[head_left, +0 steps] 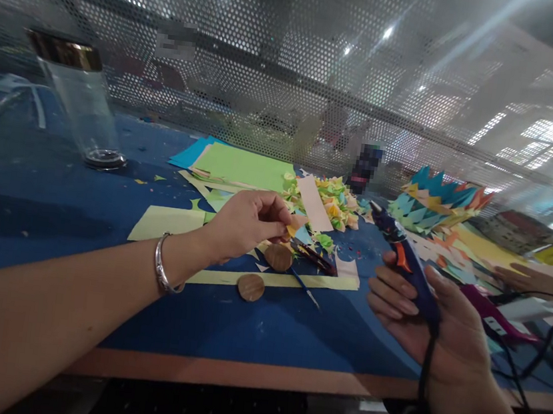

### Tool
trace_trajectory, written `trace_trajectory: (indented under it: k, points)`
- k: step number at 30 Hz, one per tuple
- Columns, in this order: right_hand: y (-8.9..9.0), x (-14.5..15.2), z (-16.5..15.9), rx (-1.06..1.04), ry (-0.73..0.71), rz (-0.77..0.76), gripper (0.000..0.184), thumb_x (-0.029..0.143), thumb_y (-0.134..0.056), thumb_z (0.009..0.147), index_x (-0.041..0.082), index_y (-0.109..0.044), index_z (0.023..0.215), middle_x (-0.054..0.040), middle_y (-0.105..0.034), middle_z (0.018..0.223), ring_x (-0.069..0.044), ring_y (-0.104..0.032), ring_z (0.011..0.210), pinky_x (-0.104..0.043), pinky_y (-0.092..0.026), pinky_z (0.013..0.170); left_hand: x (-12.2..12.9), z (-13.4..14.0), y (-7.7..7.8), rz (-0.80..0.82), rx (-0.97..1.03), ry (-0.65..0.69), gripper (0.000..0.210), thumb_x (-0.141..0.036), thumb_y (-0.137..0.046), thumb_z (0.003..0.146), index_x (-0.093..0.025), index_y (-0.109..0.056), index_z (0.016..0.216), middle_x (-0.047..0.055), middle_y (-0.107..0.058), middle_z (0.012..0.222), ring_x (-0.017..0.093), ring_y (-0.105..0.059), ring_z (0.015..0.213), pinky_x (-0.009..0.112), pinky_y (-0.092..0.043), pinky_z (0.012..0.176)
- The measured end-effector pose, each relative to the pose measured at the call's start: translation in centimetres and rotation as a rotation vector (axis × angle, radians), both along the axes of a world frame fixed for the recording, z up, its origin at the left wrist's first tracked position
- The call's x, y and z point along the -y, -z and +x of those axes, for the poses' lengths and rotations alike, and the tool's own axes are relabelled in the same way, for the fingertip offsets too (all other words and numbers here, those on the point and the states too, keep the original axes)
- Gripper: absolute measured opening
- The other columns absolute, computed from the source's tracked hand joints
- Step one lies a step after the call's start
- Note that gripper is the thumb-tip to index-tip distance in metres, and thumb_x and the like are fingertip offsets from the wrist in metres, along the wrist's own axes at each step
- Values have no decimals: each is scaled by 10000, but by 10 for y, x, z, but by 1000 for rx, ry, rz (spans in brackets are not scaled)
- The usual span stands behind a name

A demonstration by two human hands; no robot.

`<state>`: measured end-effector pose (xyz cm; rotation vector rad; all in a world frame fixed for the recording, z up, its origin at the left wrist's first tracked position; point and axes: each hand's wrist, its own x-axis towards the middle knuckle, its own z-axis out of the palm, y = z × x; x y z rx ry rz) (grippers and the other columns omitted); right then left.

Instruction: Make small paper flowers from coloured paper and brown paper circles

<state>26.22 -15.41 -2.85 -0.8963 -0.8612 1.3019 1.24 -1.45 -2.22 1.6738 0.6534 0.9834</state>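
Observation:
My left hand [254,223], with a silver bangle on its wrist, pinches a small yellow and peach piece of paper [295,225] over the middle of the table. Beneath it lie a round wooden disc [278,257] and, nearer me, a second wooden disc [251,287]. My right hand [436,321] is wrapped round a dark blue glue gun [412,271] with an orange trigger. Its nozzle points up and to the left, apart from the paper. A cord runs down from its rear end. A thin blue paintbrush [305,290] lies across a pale paper strip [227,277].
Behind are a pile of small folded papers [337,204] and stacked coloured sheets [246,166]. A glass bottle [85,103] stands left. Zigzag paper crowns [438,200], a magenta power strip [495,314] with cables and another person's hand [534,282] are right. Perforated metal [273,65] rises behind.

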Motion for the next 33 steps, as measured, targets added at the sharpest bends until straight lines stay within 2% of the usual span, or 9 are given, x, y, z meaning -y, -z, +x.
trace_trajectory:
  k: [3, 6, 10, 13, 17, 21, 28, 33]
  points:
    - [-1, -3, -9, -80, -36, 24, 241, 421, -468, 925, 242, -628, 938, 43, -176, 732, -130, -144, 537, -259, -266, 452, 0, -1, -1, 17, 4, 12, 116, -97, -699, 745, -163, -625, 808, -7, -675, 725, 117, -692, 685, 270, -577, 698]
    - [1, -4, -14, -54, -59, 61, 192, 391, -496, 908, 238, -607, 881, 39, -201, 737, -127, -132, 532, -264, -246, 453, 2, -1, -2, 17, 5, 26, 114, -90, -686, 752, -165, -622, 809, -13, -684, 714, 116, -698, 686, 256, -569, 689]
    - [7, -1, -18, 109, -71, 92, 141, 351, -572, 882, 227, -593, 819, 23, -309, 711, -118, -244, 526, -273, -261, 482, 4, -1, -4, 14, -10, 26, 120, -65, -666, 752, -165, -614, 794, -16, -687, 698, 116, -701, 688, 240, -558, 672]
    - [10, 0, -20, 277, -7, 63, 169, 356, -622, 880, 205, -602, 805, 8, -411, 657, -126, -347, 552, -275, -289, 509, 4, -1, -5, 38, -24, 24, 122, -57, -656, 752, -163, -611, 792, -9, -689, 707, 116, -695, 687, 235, -547, 657]
    - [12, 2, -23, 551, 92, -14, 284, 402, -650, 897, 186, -590, 722, 4, -479, 609, -128, -419, 582, -270, -338, 549, 5, -2, -5, 82, -30, 34, 90, -90, -652, 770, -161, -607, 803, -3, -687, 719, 119, -694, 696, 235, -540, 656]
    - [13, 2, -25, 778, 125, 32, 438, 453, -630, 917, 179, -533, 588, -3, -498, 613, -123, -469, 605, -258, -348, 555, 5, -3, -5, 111, -51, 47, 75, -132, -675, 774, -156, -612, 806, 1, -680, 711, 121, -681, 692, 234, -529, 647]
    - [19, 2, -21, 1026, 224, 62, 473, 515, -606, 918, 191, -533, 582, -9, -527, 643, -150, -520, 652, -280, -370, 609, 7, -1, -7, 100, -70, 71, 100, -113, -687, 749, -158, -608, 791, -13, -660, 696, 110, -652, 672, 238, -505, 643]
    - [21, 3, -20, 1050, 259, 38, 451, 530, -617, 901, 196, -548, 607, -6, -554, 634, -155, -523, 638, -294, -379, 636, 10, -2, -10, 102, -84, 70, 93, -104, -686, 747, -151, -613, 782, -12, -656, 694, 101, -634, 663, 232, -483, 628]
